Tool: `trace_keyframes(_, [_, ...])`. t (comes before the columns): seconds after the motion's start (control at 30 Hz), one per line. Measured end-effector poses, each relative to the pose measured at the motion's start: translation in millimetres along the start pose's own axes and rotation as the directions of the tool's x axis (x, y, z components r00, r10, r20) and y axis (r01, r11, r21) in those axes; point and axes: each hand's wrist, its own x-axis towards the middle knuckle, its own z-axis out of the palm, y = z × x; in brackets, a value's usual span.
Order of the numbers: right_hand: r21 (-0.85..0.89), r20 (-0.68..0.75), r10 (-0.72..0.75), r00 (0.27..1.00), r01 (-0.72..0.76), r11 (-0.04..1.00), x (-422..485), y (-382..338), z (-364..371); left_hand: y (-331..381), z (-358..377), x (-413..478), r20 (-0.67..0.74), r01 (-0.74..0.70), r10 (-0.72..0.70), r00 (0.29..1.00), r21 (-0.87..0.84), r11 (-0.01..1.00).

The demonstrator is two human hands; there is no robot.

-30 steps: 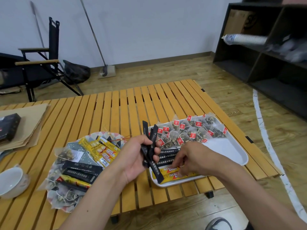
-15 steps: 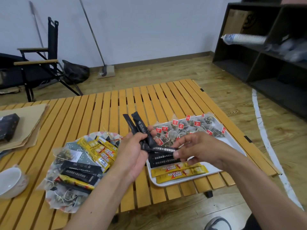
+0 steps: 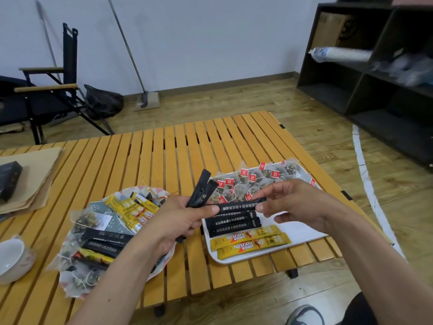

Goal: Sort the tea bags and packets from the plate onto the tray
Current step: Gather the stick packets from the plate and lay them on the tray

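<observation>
My left hand (image 3: 180, 221) grips a bunch of black stick packets (image 3: 199, 191) that fan upward between plate and tray. One black packet (image 3: 241, 205) lies level between both hands: my left thumb pins its left end and my right hand (image 3: 290, 202) pinches its right end above the white tray (image 3: 302, 233). On the tray lie black sticks (image 3: 232, 222), two yellow Nescafe sticks (image 3: 250, 242) and a back row of tea bags with red tags (image 3: 255, 181). The patterned plate (image 3: 70, 285) at left holds yellow sticks (image 3: 131, 209), black sticks (image 3: 105, 240) and clear tea bags (image 3: 86, 219).
A white cup (image 3: 13, 259) stands at the table's left edge. Brown paper sheets (image 3: 30, 181) with a black box (image 3: 8, 179) lie at far left. A folding chair (image 3: 44, 95), a mop (image 3: 145, 99) and dark shelving (image 3: 375, 73) stand beyond the slatted wooden table (image 3: 178, 148). My shoe (image 3: 304, 315) is at the bottom.
My right hand left the yellow sticks on the tray, rose and took the end of one black packet from the bunch. My left hand lifted and turned the bunch.
</observation>
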Motion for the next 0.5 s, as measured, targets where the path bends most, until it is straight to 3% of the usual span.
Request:
trace_keyframes(0.23, [-0.207,0.084,-0.010,0.996,0.028,0.978,-3,-1,20,7,7,-2,-0.011,-0.141,0.141,0.990,-0.159,0.977])
trace_keyframes(0.37, [-0.064,0.070,-0.117,0.991,0.122,0.991,1,-3,35,4,13,-1,-0.057,-0.217,0.211,0.976,-0.138,0.966])
trace_keyframes(0.5, [0.097,-0.041,-0.111,0.993,0.114,0.989,4,-3,39,4,13,-3,-0.028,-0.159,0.158,0.987,-0.057,0.986])
